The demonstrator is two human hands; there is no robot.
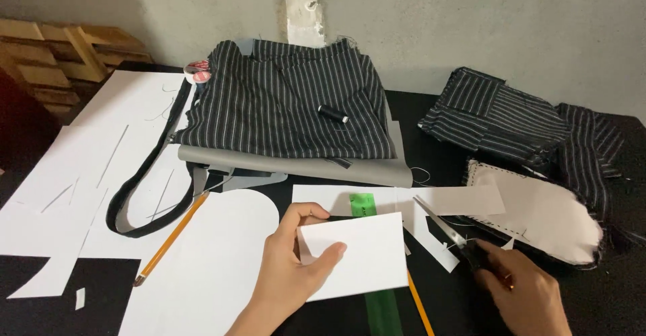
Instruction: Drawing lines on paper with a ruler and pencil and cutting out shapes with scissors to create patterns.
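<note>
Beyond the fingers lies a folded striped cloth (282,104) carrying a black thread spool (333,113). Left of them, an orange pencil (171,238) rests on white paper sheets (101,147).

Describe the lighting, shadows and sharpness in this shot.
Head view: soft, even light with no glare on the white paper card; the left hand casts only a faint shadow; the right hand on the scissors looks slightly soft; the striped fabric is sharp; the left edge darkens by the wooden pallet.

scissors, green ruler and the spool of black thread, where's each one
scissors (441,226), head view, on the open blades left of the right hand
green ruler (361,204), head view, on the end showing above the white card
spool of black thread (333,114), head view, on its middle, lying on the striped fabric
</note>
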